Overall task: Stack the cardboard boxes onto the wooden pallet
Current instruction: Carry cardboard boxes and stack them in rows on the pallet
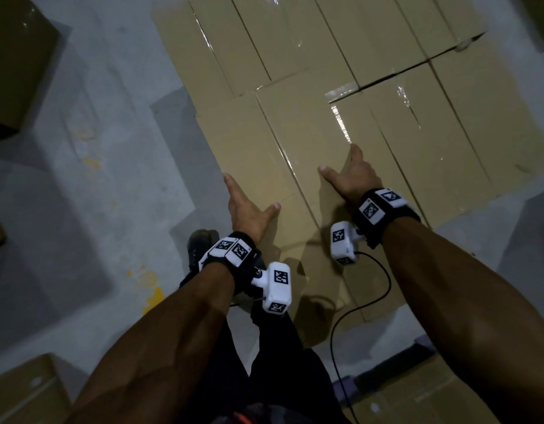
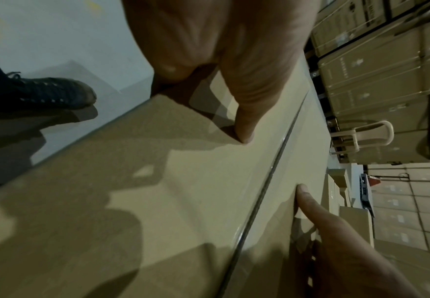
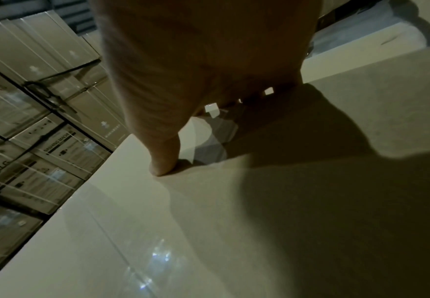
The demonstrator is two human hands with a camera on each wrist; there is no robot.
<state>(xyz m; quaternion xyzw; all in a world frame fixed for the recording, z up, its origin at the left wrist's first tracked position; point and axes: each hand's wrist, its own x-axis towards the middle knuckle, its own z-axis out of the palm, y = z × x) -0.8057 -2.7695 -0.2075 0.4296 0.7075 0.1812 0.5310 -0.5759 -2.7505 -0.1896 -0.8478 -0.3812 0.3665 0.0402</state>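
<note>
Cardboard box [image 1: 298,185] under both hands, plastic chair [image 2: 362,137] only wrist-visible

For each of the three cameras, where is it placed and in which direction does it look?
Head: looks down on the stacked cardboard boxes; shows both forearms, left hand, right hand.
Left wrist: looks along the left hand across the box top; shows a shoe and the right hand's thumb.
Right wrist: looks along the right hand over the box top.
Shared: all show the same box top.
</note>
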